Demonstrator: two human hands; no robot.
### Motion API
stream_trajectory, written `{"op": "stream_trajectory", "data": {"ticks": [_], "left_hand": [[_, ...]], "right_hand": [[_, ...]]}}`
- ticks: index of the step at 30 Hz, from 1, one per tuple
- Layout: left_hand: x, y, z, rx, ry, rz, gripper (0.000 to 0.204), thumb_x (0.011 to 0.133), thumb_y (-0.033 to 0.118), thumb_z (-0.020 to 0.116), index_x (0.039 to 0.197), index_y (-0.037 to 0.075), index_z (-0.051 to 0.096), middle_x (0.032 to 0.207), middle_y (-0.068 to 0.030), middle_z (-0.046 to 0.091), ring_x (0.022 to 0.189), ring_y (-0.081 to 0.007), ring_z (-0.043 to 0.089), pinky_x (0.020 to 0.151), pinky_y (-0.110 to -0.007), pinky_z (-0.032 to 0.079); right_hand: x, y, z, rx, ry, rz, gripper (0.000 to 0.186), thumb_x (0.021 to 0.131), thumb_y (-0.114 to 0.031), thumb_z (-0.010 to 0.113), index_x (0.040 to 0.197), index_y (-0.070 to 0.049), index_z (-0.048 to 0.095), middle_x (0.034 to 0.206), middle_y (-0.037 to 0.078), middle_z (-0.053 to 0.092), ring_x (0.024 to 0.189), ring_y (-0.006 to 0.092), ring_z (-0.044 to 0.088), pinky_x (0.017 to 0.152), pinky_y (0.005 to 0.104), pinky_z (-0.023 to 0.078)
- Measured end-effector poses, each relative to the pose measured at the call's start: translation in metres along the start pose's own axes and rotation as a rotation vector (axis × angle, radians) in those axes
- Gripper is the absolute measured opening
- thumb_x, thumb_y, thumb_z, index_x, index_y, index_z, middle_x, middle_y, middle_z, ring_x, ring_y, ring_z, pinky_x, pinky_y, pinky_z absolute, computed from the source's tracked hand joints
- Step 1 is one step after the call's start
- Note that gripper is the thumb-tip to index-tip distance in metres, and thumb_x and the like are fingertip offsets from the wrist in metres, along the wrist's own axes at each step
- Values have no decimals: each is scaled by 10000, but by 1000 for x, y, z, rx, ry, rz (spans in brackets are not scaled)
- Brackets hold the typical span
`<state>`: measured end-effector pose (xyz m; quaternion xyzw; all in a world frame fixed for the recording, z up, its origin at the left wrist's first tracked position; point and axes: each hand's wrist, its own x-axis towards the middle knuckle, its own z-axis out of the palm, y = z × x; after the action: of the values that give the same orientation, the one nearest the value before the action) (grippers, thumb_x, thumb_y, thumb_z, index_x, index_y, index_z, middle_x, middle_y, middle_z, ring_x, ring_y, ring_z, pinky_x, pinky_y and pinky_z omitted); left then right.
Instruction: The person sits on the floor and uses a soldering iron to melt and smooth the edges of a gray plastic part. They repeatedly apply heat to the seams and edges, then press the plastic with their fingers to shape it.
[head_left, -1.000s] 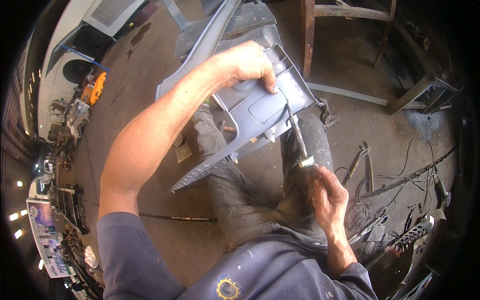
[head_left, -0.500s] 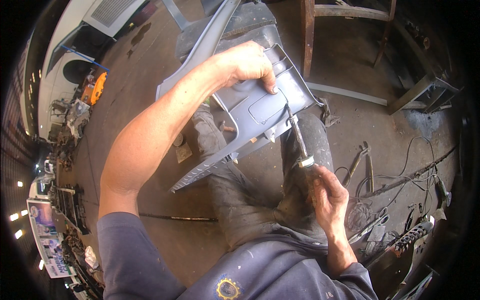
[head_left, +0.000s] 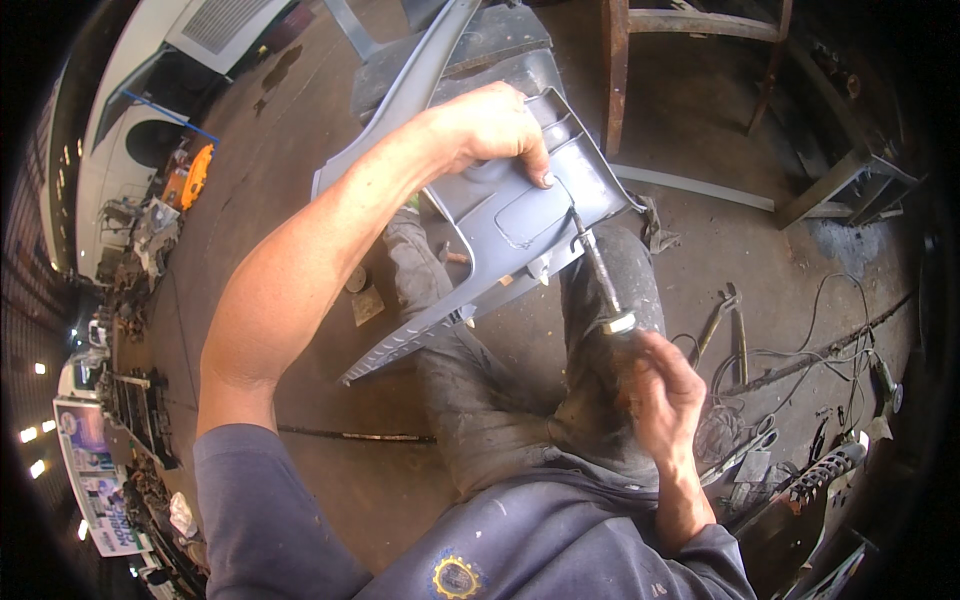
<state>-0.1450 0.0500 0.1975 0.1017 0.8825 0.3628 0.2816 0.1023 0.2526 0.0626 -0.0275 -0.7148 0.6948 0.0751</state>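
Note:
A grey molded plastic trim panel (head_left: 486,228) lies tilted across my legs, with a long arm reaching up and a ribbed strip running down to the left. My left hand (head_left: 497,128) is closed over its upper edge, one fingertip pressing beside a rounded outline on the surface. In my right hand (head_left: 664,392) is a soldering iron (head_left: 601,272), with a metal shaft and a pale collar. Its thin bent tip touches the panel at the right side of that outline. The handle is mostly hidden and blurred by my fingers.
A dark stool-like seat (head_left: 495,38) stands beyond the panel, a brown metal frame (head_left: 616,80) at far right. Pliers (head_left: 728,325), loose cable (head_left: 800,352) and a coil spring (head_left: 828,470) lie right. Scrap parts (head_left: 150,240) line the left.
My right hand has shifted slightly right and turned, and the soldering iron's shaft has moved a little with it. My left hand and the panel are practically still.

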Motion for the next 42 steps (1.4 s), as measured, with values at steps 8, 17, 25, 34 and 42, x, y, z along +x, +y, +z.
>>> {"op": "stream_trajectory", "data": {"ticks": [8, 17, 25, 34, 42], "left_hand": [[-2, -1, 2, -17, 2, 1, 277, 579, -4, 786, 847, -14, 715, 826, -138, 712, 780, -226, 669, 755, -356, 525], [-8, -19, 0, 32, 122, 81, 240, 537, 24, 798, 764, -33, 743, 755, -138, 714, 707, -238, 648, 740, -364, 510], [-24, -18, -9, 101, 23, 19, 263, 533, 31, 794, 781, 4, 711, 738, -105, 701, 695, -197, 647, 703, -339, 499], [-17, -25, 4, 46, -14, 29, 254, 531, 43, 834, 762, -10, 742, 791, -146, 715, 727, -252, 651, 702, -380, 501], [-19, -14, 11, 9, 13, 57, 352, 537, 56, 840, 847, -54, 711, 817, -191, 713, 738, -279, 678, 721, -404, 529]], "right_hand": [[84, 22, -38, 1, 269, 58, 322, 873, -236, 702, 1097, -22, 613, 779, 26, 605, 639, 89, 551, 572, 229, 428], [214, 74, -48, -241, -11, 119, 275, 845, -224, 701, 998, -11, 618, 900, 136, 687, 772, 216, 663, 668, 352, 515], [72, 353, -57, -854, 56, 462, 372, 851, -305, 659, 1049, -15, 537, 896, 256, 666, 874, 443, 655, 768, 530, 516], [135, 288, -73, -610, 61, 326, 777, 817, -450, 741, 1350, 59, 496, 1260, 278, 610, 1065, 355, 656, 913, 426, 523], [199, -26, 16, 44, -734, 121, 1033, 577, -143, 872, 1440, 114, 367, 1180, 241, 651, 1133, 305, 612, 1051, 390, 433]]}}
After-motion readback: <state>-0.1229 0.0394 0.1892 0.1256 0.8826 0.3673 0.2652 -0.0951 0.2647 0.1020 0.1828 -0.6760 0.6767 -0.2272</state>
